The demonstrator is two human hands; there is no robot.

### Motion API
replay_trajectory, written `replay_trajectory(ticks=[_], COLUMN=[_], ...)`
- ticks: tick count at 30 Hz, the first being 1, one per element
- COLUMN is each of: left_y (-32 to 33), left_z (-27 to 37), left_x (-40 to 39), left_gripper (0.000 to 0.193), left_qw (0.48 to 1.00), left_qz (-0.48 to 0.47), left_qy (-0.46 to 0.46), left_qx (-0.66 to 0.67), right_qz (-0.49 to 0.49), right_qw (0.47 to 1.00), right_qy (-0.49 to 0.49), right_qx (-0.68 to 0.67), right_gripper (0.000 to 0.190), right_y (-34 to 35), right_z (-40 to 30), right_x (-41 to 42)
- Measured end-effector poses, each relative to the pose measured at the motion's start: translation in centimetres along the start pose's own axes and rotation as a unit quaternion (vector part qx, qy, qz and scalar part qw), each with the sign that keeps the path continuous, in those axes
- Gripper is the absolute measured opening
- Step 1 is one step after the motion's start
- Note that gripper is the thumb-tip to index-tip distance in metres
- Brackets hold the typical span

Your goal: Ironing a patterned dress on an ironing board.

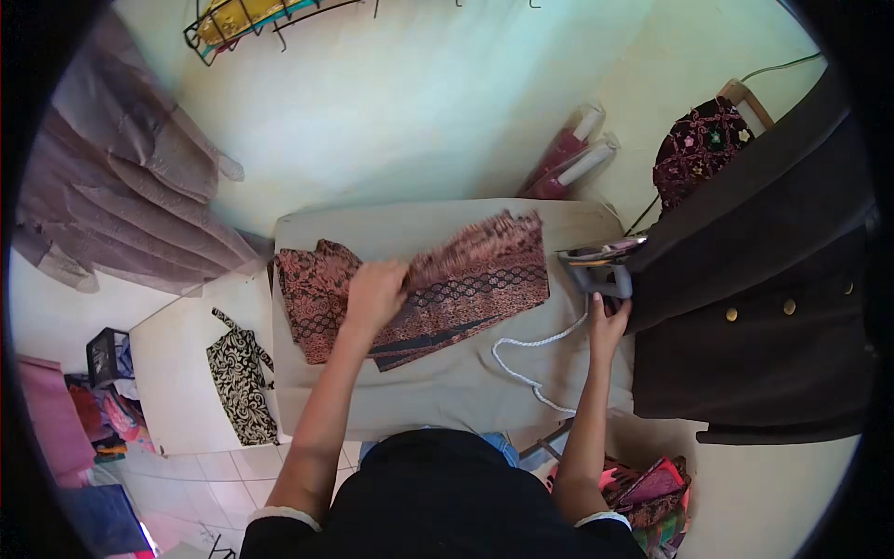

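Observation:
A red and black patterned cloth garment (482, 279) lies across the padded ironing surface (447, 405). My left hand (377, 290) grips a fold near its middle, and part of the fabric to the right of the hand is lifted and blurred. At the right end of the surface, my right hand (609, 321) is on the grey handle of a clothes iron (602, 272), which stands tilted with its metal soleplate facing the wall. A white braided cord (517, 342) runs from the iron over the pale cover.
A dark buttoned garment (754, 335) hangs at the right. Black and cream patterned cloth (241, 384) lies on a white surface at the left. Sheer curtains (133, 168) hang at upper left. Folded fabrics (649, 496) fill a container below right. Wrapped rolls (566, 161) lean against the wall.

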State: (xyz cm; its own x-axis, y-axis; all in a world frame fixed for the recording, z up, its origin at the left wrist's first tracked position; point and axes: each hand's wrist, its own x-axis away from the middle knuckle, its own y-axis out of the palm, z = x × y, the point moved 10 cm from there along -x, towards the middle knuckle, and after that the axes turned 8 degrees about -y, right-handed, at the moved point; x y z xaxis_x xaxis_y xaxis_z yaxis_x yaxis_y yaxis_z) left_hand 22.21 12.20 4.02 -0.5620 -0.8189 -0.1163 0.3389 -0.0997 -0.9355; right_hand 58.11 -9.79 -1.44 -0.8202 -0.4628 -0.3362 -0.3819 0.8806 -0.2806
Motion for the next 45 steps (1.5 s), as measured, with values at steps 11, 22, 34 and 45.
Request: replay_trajectory(ticks=[11,22,34,45], left_y=[-0.7,0.1,2.6,7.5], left_z=[3.3,2.7,4.1,0.9], left_x=[11.7,14.8,32.5,48.5], left_gripper=[0.047,0.025,0.021,0.050], left_qw=[0.999,0.999,0.990,0.850], left_qz=[0.033,-0.026,-0.119,-0.432], left_qy=[-0.001,-0.015,0.000,-0.136], left_qx=[-0.041,-0.025,0.082,0.268], right_qz=[-0.131,-0.347,-0.571,-0.507], right_qw=[0.987,0.937,0.714,0.738], right_qy=[-0.060,-0.005,-0.247,-0.335], right_qx=[-0.075,0.047,0.321,0.293], right_gripper=[0.043,0.053,0.085,0.021], right_y=[6.1,6.9,2.0,-4.4], right_z=[-10.9,-11.6,-17.4,-19.6], right_x=[7.6,10.5,33.2,45.3])
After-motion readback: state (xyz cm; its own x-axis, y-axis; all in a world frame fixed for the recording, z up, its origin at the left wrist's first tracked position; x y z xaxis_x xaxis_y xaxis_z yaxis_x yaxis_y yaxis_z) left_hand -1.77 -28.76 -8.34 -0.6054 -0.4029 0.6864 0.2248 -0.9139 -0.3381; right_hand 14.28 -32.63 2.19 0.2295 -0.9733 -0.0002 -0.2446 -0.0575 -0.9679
